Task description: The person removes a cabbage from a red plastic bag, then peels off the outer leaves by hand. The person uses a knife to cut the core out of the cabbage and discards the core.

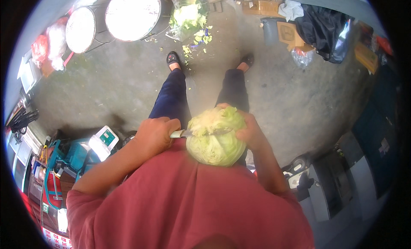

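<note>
A pale green head of cabbage [215,149] rests against my lap and the front of my red shirt. My left hand [157,133] is closed around the light handle of a kitchen knife [177,134], whose blade lies across the cabbage's upper part, where the leaves look cut and ragged. Fingers and thumb of my right hand [249,128] grip the cabbage's right side and far edge. Some of those fingers are hidden behind it. On the floor beyond my feet stands a clear plastic bag [188,16] of leaves, with loose leaf scraps [203,36] beside it.
Two round white-topped tables or stools [132,16] stand at the upper left, near plastic bags [40,50]. Cardboard boxes [289,34] and a black bag [322,30] lie at the upper right. A teal machine or cart [77,154] with a white scale-like device is at the lower left.
</note>
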`<action>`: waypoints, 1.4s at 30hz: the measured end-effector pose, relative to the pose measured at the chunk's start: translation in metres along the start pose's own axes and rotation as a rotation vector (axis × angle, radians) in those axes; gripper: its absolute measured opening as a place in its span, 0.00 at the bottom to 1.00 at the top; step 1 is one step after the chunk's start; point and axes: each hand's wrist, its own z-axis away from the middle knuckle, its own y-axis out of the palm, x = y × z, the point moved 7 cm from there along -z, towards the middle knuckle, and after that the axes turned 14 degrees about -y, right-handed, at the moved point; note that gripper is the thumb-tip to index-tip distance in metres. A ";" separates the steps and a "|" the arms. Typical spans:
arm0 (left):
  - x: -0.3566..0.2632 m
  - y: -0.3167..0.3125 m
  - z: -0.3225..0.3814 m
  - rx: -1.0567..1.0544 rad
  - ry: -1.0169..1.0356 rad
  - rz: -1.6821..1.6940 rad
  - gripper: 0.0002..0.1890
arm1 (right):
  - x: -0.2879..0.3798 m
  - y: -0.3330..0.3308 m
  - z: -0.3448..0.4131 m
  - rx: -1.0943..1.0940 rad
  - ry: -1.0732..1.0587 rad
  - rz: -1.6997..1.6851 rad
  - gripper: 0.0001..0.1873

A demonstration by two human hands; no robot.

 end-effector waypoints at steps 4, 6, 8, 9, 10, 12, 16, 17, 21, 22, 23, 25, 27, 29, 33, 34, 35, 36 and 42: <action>-0.002 0.008 -0.007 -0.175 0.023 0.092 0.10 | 0.018 0.005 -0.002 -0.024 0.013 0.078 0.40; -0.005 0.013 -0.007 -0.319 0.126 0.188 0.07 | 0.014 0.001 -0.001 0.001 0.015 0.066 0.39; -0.008 0.017 -0.011 -0.312 0.182 0.205 0.08 | 0.003 -0.004 0.003 0.033 0.030 -0.020 0.37; -0.010 0.017 -0.014 -0.308 0.213 0.214 0.09 | -0.004 -0.006 0.005 0.050 0.042 -0.100 0.36; -0.010 0.016 -0.019 -0.281 0.207 0.207 0.09 | -0.010 -0.006 0.007 0.068 0.055 -0.180 0.35; -0.012 0.012 -0.028 -0.230 0.195 0.189 0.09 | -0.016 -0.014 0.007 0.039 0.069 -0.094 0.35; -0.009 0.007 -0.020 -0.148 0.055 0.102 0.08 | 0.005 -0.008 0.002 0.007 0.013 0.123 0.41; -0.009 0.010 -0.015 -0.142 0.036 0.101 0.08 | 0.005 -0.008 0.004 0.000 0.016 0.070 0.39; -0.007 0.016 -0.015 -0.207 0.010 0.139 0.07 | 0.019 -0.003 0.002 -0.011 0.008 0.049 0.39; -0.009 0.017 -0.016 -0.230 0.062 0.145 0.07 | 0.021 -0.002 0.001 -0.008 0.004 0.089 0.41; -0.010 0.016 -0.019 -0.253 0.115 0.150 0.07 | 0.018 -0.002 0.000 0.012 0.014 0.062 0.42; -0.012 0.015 -0.029 -0.286 0.189 0.175 0.08 | 0.008 -0.007 0.000 0.049 0.034 0.016 0.42; -0.016 0.016 -0.039 -0.305 0.220 0.205 0.09 | 0.005 -0.009 -0.002 0.030 0.069 0.025 0.43; -0.013 0.023 -0.042 -0.305 0.283 0.269 0.09 | 0.000 -0.011 -0.005 0.047 0.095 -0.006 0.44; -0.011 0.020 -0.043 -0.252 0.400 0.282 0.09 | -0.013 -0.009 -0.005 0.107 0.104 -0.157 0.41; -0.012 0.017 -0.045 -0.260 0.406 0.287 0.09 | -0.014 -0.007 -0.006 0.112 0.098 -0.202 0.39; -0.015 0.014 -0.048 -0.268 0.413 0.292 0.09 | -0.016 -0.006 -0.008 0.123 0.099 -0.215 0.39; -0.017 0.012 -0.051 -0.277 0.420 0.298 0.09 | -0.017 -0.005 -0.010 0.133 0.100 -0.227 0.39; -0.018 0.026 -0.070 -0.276 0.535 0.355 0.12 | -0.031 -0.008 -0.009 0.130 0.120 -0.306 0.36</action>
